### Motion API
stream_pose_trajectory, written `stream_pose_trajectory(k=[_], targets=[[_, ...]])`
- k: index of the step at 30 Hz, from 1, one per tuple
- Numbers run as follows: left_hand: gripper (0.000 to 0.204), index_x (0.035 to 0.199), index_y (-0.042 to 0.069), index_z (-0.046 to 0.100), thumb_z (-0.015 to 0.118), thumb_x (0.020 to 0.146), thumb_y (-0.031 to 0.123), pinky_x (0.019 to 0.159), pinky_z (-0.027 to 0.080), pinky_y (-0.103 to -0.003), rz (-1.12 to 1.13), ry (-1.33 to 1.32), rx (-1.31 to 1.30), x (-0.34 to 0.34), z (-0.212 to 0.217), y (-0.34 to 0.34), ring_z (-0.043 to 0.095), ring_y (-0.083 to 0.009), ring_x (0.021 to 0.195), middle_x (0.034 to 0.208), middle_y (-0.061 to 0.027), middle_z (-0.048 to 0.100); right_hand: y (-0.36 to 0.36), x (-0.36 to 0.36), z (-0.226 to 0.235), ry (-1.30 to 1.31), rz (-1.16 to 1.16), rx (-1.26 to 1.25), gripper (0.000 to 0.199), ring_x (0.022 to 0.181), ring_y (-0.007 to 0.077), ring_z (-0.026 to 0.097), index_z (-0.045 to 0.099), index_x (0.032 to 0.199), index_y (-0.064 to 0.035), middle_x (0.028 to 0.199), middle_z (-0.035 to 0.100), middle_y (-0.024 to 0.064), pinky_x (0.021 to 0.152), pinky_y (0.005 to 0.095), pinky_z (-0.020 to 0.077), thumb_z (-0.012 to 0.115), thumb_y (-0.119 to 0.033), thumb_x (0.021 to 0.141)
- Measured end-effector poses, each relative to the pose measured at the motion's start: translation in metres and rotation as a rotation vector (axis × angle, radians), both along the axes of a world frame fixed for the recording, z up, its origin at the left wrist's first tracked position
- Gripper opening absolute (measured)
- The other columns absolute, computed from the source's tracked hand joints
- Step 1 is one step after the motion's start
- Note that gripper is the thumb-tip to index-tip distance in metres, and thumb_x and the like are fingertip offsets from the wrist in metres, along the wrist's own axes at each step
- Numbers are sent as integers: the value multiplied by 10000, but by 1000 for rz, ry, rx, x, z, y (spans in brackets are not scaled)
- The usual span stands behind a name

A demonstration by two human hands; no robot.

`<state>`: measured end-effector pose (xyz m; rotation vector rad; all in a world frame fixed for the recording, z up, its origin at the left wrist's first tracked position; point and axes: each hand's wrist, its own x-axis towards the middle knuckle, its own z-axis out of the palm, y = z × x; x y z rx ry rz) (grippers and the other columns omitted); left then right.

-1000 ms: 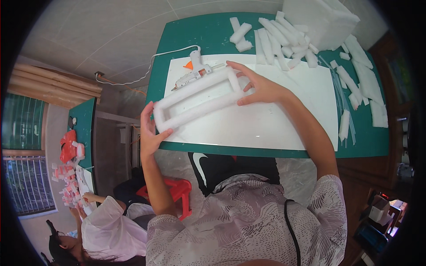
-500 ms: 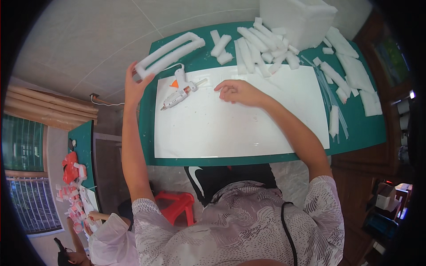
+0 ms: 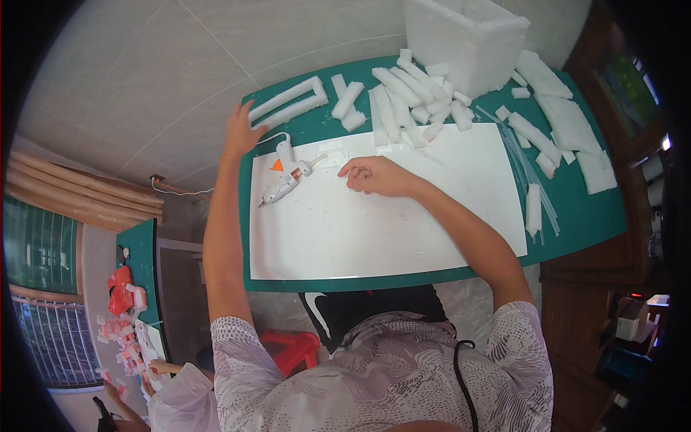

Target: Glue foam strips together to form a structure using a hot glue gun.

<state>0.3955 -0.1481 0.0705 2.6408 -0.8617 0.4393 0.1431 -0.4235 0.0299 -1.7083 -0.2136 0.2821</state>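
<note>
Up at the far left corner of the green desk lies a white foam frame, a long narrow rectangle whose long axis runs slantwise along the far edge, rising toward the right. The left hand is stretched out to it, fingers spread open, tips at or touching the frame's near-left end; whether they press on it I cannot tell. That hand is plainly the nearer one.

The right hand rests well apart from the frame on the white sheet, fingers loosely curled and holding nothing that shows.

Between the two hands a white glue gun lies on the sheet's far left corner, its cord looping toward the frame. To the right of the frame, loose foam strips crowd the far edge, with a big foam block behind them. More offcuts litter the right edge.
</note>
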Motion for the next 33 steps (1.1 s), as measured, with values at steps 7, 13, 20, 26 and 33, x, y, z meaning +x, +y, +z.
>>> stream_pose_trajectory(k=[7,13,20,26,33], targets=[[406,1226,73,611,682,861,235,911,484,-419,-594,321,29,-83,13,-140,597,-345,1078,1200,-169,588,15,-7,-6,-338,-87,-163,95,617,146,575,681,874,-31,661,616,60,598,292,457,638,-69,798],[594,1392,88,481,682,873,293,944,478,-412,-411,374,246,-130,-10,-221,594,-351,1099,1253,-210,567,15,-6,-9,-389,-77,-233,75,603,201,566,672,835,-30,677,624,76,600,327,464,653,-90,794],[764,1390,96,466,790,700,143,954,470,-387,-413,341,-12,-104,-20,-222,570,-359,1099,1245,-214,538,19,-4,-8,-432,-66,-235,69,634,254,613,670,800,-35,691,647,94,624,369,482,647,-94,771],[667,1311,110,542,784,691,65,843,511,-342,-381,411,-198,-101,-3,-210,599,-254,988,1222,-151,553,13,-4,-13,-391,-73,-191,74,609,235,599,676,811,-41,670,643,83,611,352,481,649,-95,770],[479,1209,72,594,697,747,-1,816,519,-381,-177,255,-334,-88,13,-179,626,-283,929,1148,-182,593,13,-5,-8,-353,-76,-166,96,596,205,591,686,832,-29,660,642,79,607,322,478,638,-97,782]])
